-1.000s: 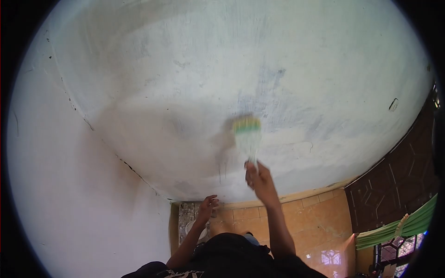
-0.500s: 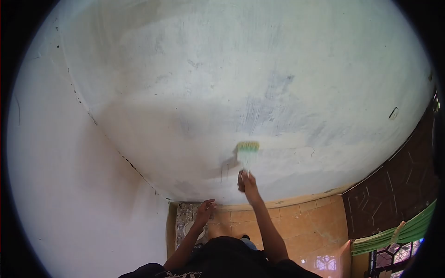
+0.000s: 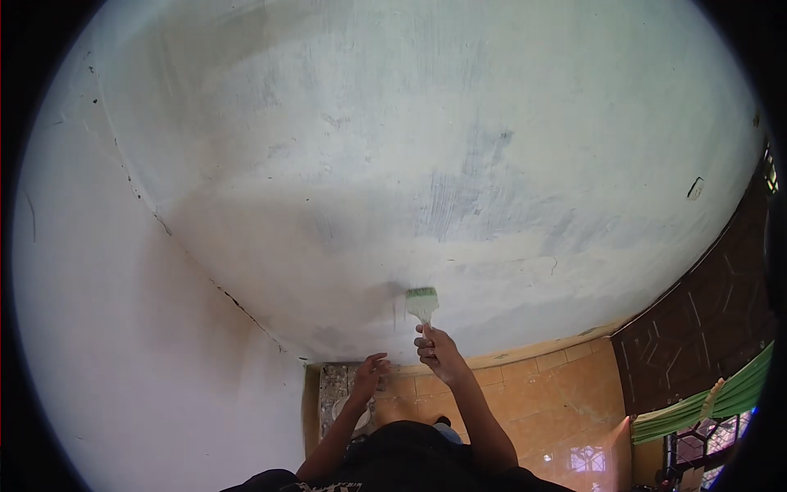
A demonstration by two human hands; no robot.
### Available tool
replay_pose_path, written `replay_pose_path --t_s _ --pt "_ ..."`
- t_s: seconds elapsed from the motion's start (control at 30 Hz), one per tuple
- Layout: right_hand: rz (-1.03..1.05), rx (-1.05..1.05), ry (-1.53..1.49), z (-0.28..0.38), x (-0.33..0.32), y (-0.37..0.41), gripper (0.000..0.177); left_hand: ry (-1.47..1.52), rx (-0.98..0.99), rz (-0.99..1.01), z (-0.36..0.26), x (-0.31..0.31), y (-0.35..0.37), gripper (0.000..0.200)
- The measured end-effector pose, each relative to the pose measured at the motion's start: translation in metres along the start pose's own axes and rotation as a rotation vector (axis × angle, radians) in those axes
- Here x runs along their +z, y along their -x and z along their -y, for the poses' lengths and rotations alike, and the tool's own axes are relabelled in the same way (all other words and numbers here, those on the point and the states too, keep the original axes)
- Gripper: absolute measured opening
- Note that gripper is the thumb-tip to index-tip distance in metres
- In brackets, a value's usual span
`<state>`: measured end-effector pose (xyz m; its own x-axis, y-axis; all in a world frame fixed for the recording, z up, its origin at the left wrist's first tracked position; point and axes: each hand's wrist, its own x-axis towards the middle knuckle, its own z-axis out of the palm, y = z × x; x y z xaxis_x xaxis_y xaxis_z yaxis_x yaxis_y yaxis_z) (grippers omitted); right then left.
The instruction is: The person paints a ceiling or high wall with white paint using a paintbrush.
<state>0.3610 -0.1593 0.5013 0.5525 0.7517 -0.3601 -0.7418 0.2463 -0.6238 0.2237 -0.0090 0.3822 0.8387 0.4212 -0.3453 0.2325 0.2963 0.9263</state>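
Observation:
My right hand [image 3: 439, 354] is wrapped round the handle of a wide, flat paintbrush [image 3: 422, 305]. Its green-tinted bristles point upward, right by the lower part of a patchy whitish wall [image 3: 525, 271]. White paint covers the head of the brush, and a shadow falls on the wall just left of it. Lower and to the left, my left hand [image 3: 369, 379] is held out with loosely bent fingers apart and nothing in them. Beneath my left forearm a pale, round container [image 3: 361, 412] shows in part, the rest hidden by the arm.
A second white wall [image 3: 164, 361] meets the painted one on the left along a cracked corner. Orange tiles [image 3: 533, 402] cover the floor, with a paint-spattered strip [image 3: 334, 385] by the corner. On the right are a dark patterned panel [image 3: 664, 353] and a green curtain [image 3: 713, 410].
The paintbrush has come down the wall and slightly left, with my right hand lowering too. My left hand stays nearly in place, while the view has shifted slightly.

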Motion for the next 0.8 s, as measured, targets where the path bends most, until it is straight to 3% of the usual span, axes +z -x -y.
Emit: replay_pose_path --t_s 0.17,0.33,0.43,0.57,0.8 --pt "0.236 -0.148 0.202 0.072 0.086 0.058 0.026 -0.038 0.003 -0.004 0.013 -0.007 -0.002 0.034" --pt "0.300 -0.553 0.520 0.141 0.121 0.047 0.039 -0.008 -0.013 -0.018 0.002 -0.004 0.003 0.034" --pt "0.188 -0.650 0.544 0.145 0.105 0.012 0.037 0.016 0.029 0.001 0.005 -0.008 -0.002 0.034" --pt "0.105 -0.627 0.442 0.084 0.025 -0.037 0.035 0.028 0.030 -0.032 0.012 -0.010 -0.005 0.034" --pt "-0.122 -0.263 0.289 -0.046 -0.077 -0.023 0.036 -0.063 -0.008 -0.030 0.022 -0.010 -0.001 0.032"
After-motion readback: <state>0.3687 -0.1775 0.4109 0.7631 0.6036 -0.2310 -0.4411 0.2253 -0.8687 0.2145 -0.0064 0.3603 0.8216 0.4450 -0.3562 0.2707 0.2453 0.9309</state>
